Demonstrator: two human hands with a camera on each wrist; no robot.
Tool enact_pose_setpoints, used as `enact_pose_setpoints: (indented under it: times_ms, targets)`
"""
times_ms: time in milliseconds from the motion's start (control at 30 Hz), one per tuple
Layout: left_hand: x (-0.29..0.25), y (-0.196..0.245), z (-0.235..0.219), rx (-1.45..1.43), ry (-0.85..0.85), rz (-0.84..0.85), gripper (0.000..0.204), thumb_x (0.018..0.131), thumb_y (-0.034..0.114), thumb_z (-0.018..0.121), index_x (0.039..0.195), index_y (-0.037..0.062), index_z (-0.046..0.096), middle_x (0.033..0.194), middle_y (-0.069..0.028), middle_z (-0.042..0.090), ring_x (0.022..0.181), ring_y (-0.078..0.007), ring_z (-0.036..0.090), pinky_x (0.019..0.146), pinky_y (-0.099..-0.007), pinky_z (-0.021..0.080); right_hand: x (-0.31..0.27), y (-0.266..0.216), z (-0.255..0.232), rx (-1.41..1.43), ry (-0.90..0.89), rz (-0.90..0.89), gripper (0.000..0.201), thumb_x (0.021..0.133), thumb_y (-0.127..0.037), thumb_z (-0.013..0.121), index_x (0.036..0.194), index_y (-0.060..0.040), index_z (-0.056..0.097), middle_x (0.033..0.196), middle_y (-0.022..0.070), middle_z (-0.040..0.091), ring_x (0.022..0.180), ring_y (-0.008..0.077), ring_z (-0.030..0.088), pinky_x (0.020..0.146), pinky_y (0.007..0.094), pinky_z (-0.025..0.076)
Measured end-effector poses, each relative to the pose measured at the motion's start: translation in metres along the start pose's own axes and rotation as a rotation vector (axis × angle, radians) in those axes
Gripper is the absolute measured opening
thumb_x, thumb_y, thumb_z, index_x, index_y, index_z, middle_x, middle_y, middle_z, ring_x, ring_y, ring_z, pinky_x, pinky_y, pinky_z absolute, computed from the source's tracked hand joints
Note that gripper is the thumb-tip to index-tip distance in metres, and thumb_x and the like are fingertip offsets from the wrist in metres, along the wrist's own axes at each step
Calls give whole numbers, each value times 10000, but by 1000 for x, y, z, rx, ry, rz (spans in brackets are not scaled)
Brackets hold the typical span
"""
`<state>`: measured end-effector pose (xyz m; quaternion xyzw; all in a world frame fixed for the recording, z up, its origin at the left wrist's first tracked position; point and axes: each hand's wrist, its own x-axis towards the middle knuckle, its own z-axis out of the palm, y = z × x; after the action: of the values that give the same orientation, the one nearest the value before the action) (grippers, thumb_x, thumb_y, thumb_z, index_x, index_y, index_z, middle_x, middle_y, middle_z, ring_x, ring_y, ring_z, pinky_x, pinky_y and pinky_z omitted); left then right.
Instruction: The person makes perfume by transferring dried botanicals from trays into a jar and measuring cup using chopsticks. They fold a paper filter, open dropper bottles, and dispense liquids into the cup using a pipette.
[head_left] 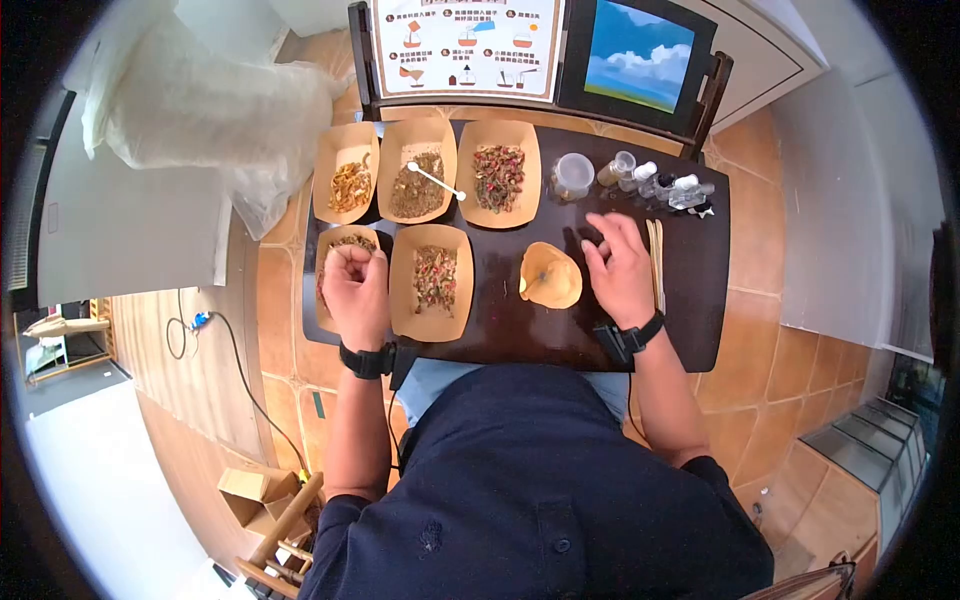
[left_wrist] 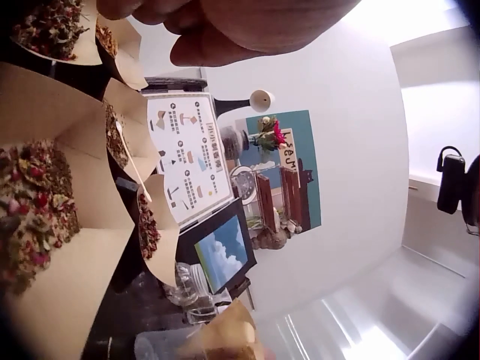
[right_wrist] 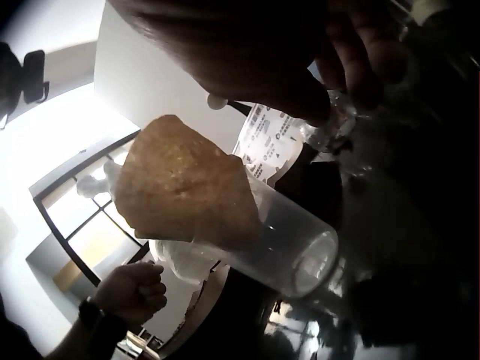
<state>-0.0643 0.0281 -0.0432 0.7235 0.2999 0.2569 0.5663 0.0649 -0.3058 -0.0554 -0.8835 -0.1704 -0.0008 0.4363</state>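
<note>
Fingers curled and tips together, the left hand (head_left: 358, 295) is over the lower-left paper tray (head_left: 329, 314) of dried material; nothing shows between its fingertips. In the right wrist view the same hand (right_wrist: 133, 292) looks like a loose fist. A brown paper filter (head_left: 562, 279) sits in the mouth of a clear cup (right_wrist: 289, 247), right of the tray of dried red and green petals (head_left: 436, 278). The right hand (head_left: 622, 280), its fingers loosely bent and apart, is just right of the filter without gripping it.
Three more paper trays of dried material stand along the back left, a white spoon (head_left: 436, 181) across the middle one. Behind the right hand are a lidded round tub (head_left: 573, 176) and small bottles (head_left: 645, 178). Wooden sticks (head_left: 656, 262) lie on the right; an instruction sheet (head_left: 465, 45) stands behind.
</note>
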Motion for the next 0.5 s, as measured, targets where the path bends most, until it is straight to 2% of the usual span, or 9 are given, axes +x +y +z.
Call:
enact_pose_setpoints:
  times_ms: [33, 67, 100, 167, 200, 367, 433, 500]
  targets:
    - [-1, 2, 3, 0, 1, 7, 175, 1006, 29, 742, 940, 69, 585, 770, 90, 531, 667, 2, 456, 600, -198, 390, 9, -3, 2, -25, 32, -95, 365, 955, -20, 749, 1316, -54, 708, 1259, 135, 659, 920, 330, 725, 806, 421, 599]
    - [-3, 5, 7, 4, -18, -5, 151, 1008, 31, 743, 967, 63, 602, 779, 88, 540, 674, 1, 463, 611, -195, 395, 18, -4, 2, -64, -2, -146, 431, 967, -43, 734, 1391, -96, 679, 1420, 143, 623, 1046, 391, 732, 848, 465, 613]
    - [-6, 8, 10, 7, -36, -19, 129, 1009, 32, 745, 995, 57, 619, 787, 86, 549, 681, -1, 470, 621, -191, 400, 28, -8, 2, -63, 1, -149, 431, 967, -43, 734, 1391, -96, 679, 1420, 143, 623, 1046, 391, 732, 848, 465, 613]
    - [-11, 15, 15, -11, -50, -38, 105, 1011, 35, 743, 1036, 43, 642, 799, 78, 567, 691, -3, 484, 632, -190, 407, 47, -16, 4, -207, -7, -261, 532, 974, -68, 730, 1489, -134, 612, 1522, 145, 583, 1102, 408, 730, 872, 479, 621]
    - [-12, 15, 17, -40, -75, -63, 105, 1013, 36, 742, 1045, 38, 642, 798, 75, 571, 689, -5, 488, 630, -192, 410, 55, -13, 4, -285, -21, -305, 617, 983, -119, 731, 1568, -146, 535, 1625, 148, 521, 1127, 421, 729, 882, 489, 628]
    - [-17, 17, 27, -118, -124, -125, 117, 1020, 35, 741, 1097, 18, 654, 804, 68, 586, 687, -12, 502, 626, -201, 424, 68, -6, 24, -341, -28, -237, 614, 997, -194, 728, 1565, -97, 516, 1703, 146, 454, 1082, 426, 742, 861, 493, 632]
    - [-16, 14, 28, -117, -133, -123, 129, 1022, 30, 737, 1119, 16, 652, 805, 69, 584, 689, -12, 506, 624, -200, 426, 66, -10, 28, -342, -95, -75, 605, 982, -170, 730, 1551, -80, 547, 1681, 132, 490, 1255, 417, 688, 991, 479, 605]
    - [-19, 15, 32, -129, -175, -152, 138, 1024, 26, 733, 1131, 13, 647, 803, 69, 580, 692, -14, 510, 622, -201, 431, 59, 1, 29, -341, -33, -148, 554, 982, -153, 735, 1512, -75, 589, 1643, 119, 540, 1247, 405, 696, 984, 471, 609]
